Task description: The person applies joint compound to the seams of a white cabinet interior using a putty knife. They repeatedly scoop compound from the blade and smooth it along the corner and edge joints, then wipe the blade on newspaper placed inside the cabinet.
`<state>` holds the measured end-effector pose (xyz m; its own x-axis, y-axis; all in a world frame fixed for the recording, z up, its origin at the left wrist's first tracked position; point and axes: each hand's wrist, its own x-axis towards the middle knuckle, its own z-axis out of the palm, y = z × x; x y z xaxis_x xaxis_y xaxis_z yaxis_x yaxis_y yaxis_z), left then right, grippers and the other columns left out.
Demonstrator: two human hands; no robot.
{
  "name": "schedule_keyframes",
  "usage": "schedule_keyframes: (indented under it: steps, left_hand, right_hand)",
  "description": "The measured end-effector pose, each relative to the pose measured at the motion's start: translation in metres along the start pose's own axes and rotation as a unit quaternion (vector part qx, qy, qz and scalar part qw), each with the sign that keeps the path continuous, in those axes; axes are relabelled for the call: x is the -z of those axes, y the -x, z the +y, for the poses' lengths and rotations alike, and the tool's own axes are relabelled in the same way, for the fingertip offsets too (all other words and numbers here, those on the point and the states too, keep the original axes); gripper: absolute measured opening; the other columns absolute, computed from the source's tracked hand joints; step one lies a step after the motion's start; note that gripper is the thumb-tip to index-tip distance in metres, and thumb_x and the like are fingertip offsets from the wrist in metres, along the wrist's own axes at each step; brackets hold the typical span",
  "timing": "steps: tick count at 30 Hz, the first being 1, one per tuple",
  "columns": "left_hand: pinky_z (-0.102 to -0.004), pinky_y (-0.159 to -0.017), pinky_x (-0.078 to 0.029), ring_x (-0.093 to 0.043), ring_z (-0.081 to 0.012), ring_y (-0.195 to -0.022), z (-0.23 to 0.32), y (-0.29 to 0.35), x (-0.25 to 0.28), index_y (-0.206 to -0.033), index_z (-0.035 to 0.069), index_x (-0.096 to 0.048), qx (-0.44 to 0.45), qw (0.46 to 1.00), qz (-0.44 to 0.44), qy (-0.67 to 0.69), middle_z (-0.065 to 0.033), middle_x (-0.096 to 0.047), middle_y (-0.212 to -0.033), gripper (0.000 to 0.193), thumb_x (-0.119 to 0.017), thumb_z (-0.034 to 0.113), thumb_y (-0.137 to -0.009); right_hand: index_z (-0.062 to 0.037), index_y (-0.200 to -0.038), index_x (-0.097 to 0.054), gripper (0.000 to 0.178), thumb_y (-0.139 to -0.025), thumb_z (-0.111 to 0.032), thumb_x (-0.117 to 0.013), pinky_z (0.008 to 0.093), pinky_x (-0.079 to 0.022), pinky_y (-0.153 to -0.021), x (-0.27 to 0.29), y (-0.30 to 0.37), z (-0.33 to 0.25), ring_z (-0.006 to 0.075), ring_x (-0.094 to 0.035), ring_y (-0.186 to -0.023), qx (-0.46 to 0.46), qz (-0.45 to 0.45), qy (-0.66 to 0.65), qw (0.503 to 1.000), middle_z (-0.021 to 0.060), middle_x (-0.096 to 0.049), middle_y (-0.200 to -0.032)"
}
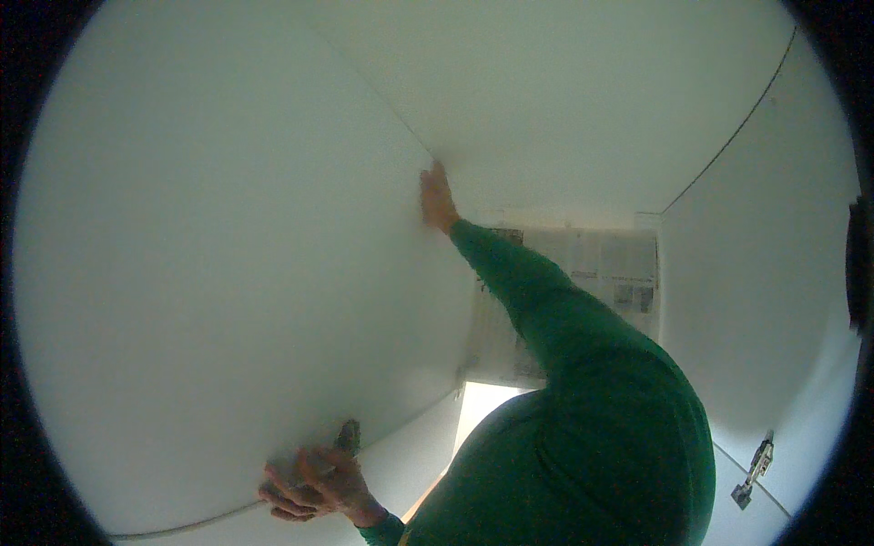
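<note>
My right arm in a green sleeve reaches across the middle. At its end my right hand lies flat against the white panel, fingers stretched out toward a thin seam, holding nothing that shows. At the lower left my left hand has its fingers curled beside the panel's lower edge. From its grip a short dark object with a rounded end sticks up; its kind is too dim to tell.
White panels enclose the space. Newspaper-like printed sheets cover part of the far surface. A metal hinge sits on the right-hand panel. A dark object stands at the right rim. Bright light comes through an opening.
</note>
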<state>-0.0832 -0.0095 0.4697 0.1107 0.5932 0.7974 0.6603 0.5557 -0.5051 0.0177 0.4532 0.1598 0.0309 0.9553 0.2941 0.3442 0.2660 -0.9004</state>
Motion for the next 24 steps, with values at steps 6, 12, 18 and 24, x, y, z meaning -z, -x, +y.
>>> schedule_keyframes:
  steps: [6,12,18,24]
  left_hand:
    - [-0.0564,-0.108,-0.023,-0.039,-0.0396,-0.131,-0.034,0.055,-0.03,-0.097,0.018,-0.063,0.022,0.998,-0.047,0.039,-0.0108,-0.053,-0.133,0.018,-0.068,0.03,-0.084]
    - [-0.0559,-0.104,-0.03,-0.047,-0.0383,-0.125,-0.024,0.04,-0.007,-0.119,0.022,-0.056,-0.036,0.996,0.001,-0.087,-0.0105,-0.053,-0.133,0.044,-0.067,0.045,-0.084]
    - [-0.0565,-0.104,-0.029,-0.048,-0.039,-0.123,0.022,-0.005,-0.021,-0.124,0.023,-0.053,-0.07,0.995,0.063,-0.02,-0.0098,-0.052,-0.136,0.043,-0.065,0.042,-0.087]
    - [-0.0558,-0.105,-0.028,-0.043,-0.0374,-0.129,0.011,0.008,-0.01,-0.111,0.022,-0.061,-0.046,0.997,0.027,-0.051,-0.009,-0.052,-0.136,0.032,-0.067,0.04,-0.086]
  right_hand:
    - [0.0114,-0.144,-0.019,0.069,-0.098,-0.034,-0.044,0.0579,-0.019,-0.112,-0.012,-0.028,-0.012,0.0519,-0.019,-0.137,0.065,-0.065,0.262,0.961,0.0329,-0.019,-0.15]
    - [0.0044,-0.147,-0.019,0.068,-0.099,-0.039,-0.039,0.0541,-0.011,-0.115,0.005,0.021,-0.1,0.0439,-0.015,-0.142,0.005,0.059,-0.129,0.99,0.0277,-0.017,-0.153]
    - [0.0016,-0.148,-0.019,0.069,-0.098,-0.039,-0.043,0.052,-0.008,-0.116,-0.028,0.085,-0.009,0.0432,-0.009,-0.144,-0.048,0.093,-0.017,0.994,0.0268,-0.013,-0.154]
    - [-0.0049,-0.147,-0.026,0.076,-0.091,-0.051,-0.049,0.0626,-0.005,-0.112,0.088,0.1,-0.275,0.047,-0.007,-0.143,0.227,0.005,-0.192,0.955,0.0262,-0.014,-0.154]
